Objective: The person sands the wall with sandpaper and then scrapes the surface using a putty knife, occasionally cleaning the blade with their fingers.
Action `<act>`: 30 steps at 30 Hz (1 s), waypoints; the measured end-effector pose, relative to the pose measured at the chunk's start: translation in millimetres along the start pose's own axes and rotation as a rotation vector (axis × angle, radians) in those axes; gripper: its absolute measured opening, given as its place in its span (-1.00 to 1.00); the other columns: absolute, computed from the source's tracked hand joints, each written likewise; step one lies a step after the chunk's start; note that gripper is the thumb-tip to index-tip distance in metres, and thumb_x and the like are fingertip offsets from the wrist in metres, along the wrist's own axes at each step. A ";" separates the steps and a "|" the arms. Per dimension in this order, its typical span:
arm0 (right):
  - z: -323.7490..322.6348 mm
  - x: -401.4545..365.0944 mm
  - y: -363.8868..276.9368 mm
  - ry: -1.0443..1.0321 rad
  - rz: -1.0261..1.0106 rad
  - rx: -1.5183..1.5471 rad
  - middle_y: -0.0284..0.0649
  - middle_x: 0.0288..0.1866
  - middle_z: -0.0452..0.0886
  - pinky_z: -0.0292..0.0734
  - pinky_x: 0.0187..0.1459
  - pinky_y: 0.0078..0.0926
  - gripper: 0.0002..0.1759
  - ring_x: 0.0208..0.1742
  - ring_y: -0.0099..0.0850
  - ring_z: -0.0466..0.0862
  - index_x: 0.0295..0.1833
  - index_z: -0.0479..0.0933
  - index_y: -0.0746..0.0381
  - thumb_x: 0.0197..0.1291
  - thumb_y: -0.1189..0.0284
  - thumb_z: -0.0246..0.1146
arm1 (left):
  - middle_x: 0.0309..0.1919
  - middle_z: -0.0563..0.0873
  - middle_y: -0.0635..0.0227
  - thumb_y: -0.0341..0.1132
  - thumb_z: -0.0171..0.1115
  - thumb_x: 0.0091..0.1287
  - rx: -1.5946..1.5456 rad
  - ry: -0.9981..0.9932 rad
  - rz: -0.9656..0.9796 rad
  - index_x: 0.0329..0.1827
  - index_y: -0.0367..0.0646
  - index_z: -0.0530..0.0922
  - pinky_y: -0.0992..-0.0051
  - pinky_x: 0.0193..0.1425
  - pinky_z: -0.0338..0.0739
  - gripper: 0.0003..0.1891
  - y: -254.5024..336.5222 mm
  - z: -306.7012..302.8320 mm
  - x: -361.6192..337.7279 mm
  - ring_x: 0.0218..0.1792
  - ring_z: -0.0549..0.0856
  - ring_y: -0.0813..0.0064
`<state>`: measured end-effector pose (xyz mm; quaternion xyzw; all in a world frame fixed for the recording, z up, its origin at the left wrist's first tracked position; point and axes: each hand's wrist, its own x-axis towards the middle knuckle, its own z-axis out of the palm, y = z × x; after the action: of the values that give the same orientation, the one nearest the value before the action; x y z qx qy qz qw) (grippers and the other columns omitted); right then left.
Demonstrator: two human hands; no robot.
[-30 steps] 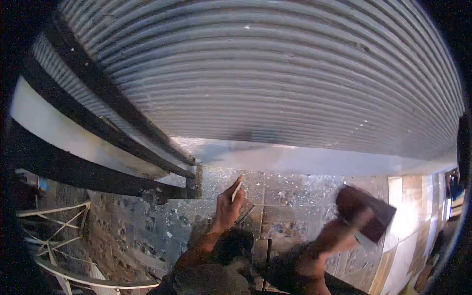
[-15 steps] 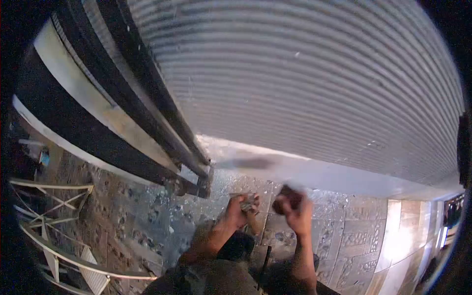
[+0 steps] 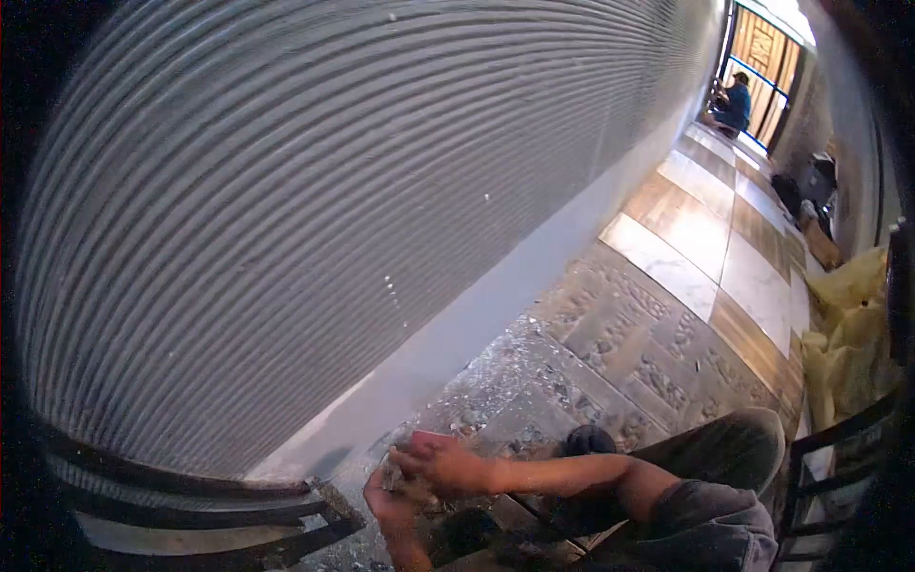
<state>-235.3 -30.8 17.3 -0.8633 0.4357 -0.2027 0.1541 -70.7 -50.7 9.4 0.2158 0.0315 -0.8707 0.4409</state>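
My right hand [image 3: 456, 469] is closed on a flat reddish piece [image 3: 434, 439], perhaps a sanding pad; the fingers cover most of it. Just below and left of it, my left hand [image 3: 385, 498] is closed around a small greyish lump [image 3: 392, 469], whose kind I cannot make out. The two hands meet low in the view, in front of the pale band [image 3: 419, 370] at the foot of a ribbed grey wall [image 3: 315, 229].
Dusty patterned floor tiles [image 3: 620, 334] are strewn with white debris. A dark frame [image 3: 219, 543] stands at lower left. Yellowish sheeting [image 3: 843, 353] lies at right. Far off, a person [image 3: 734, 103] crouches by a gate. Glossy tiles [image 3: 701, 229] line the passage.
The view has swung to the right, bringing the passage and the far person into sight. My hands, apart before, have come together, with the reddish piece now beside the greyish lump.
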 end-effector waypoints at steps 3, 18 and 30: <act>-37.8 10.9 -30.3 0.062 -0.028 -0.018 -0.01 0.23 0.30 0.33 0.19 -0.18 -0.42 0.18 -0.11 0.35 0.07 0.43 0.22 -0.15 0.26 0.27 | -0.07 0.60 0.14 -0.24 0.03 0.31 0.516 0.105 0.305 0.03 -0.38 0.44 0.25 -0.08 0.58 -0.63 -5.7 7.8 -11.6 -0.15 0.63 0.27; -59.3 78.0 -33.6 0.116 -0.211 0.771 -0.16 -0.52 0.57 0.45 -0.43 -0.37 -0.73 -0.49 -0.22 0.58 -0.49 0.51 0.25 -0.12 0.26 0.32 | 0.31 0.30 0.15 0.29 -0.30 0.33 -0.067 -0.398 0.173 0.41 -0.16 0.11 0.15 0.41 0.06 -0.21 -9.4 10.7 -22.1 0.33 0.26 0.27; -47.5 156.6 -45.4 0.451 -0.563 0.815 -0.32 -0.71 0.36 0.37 -0.54 -0.40 -0.67 -0.66 -0.26 0.44 -0.71 0.37 0.11 -0.08 0.18 0.18 | 0.36 0.19 0.19 0.19 -0.31 0.37 -0.256 -0.139 0.391 0.37 -0.29 0.10 0.18 0.40 0.10 -0.26 40.4 -18.1 10.2 0.33 0.24 0.27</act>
<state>-142.8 -136.7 112.5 -0.7521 0.0961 -0.5688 0.3188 -38.2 -78.6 -5.6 0.1000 0.0688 -0.7705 0.6258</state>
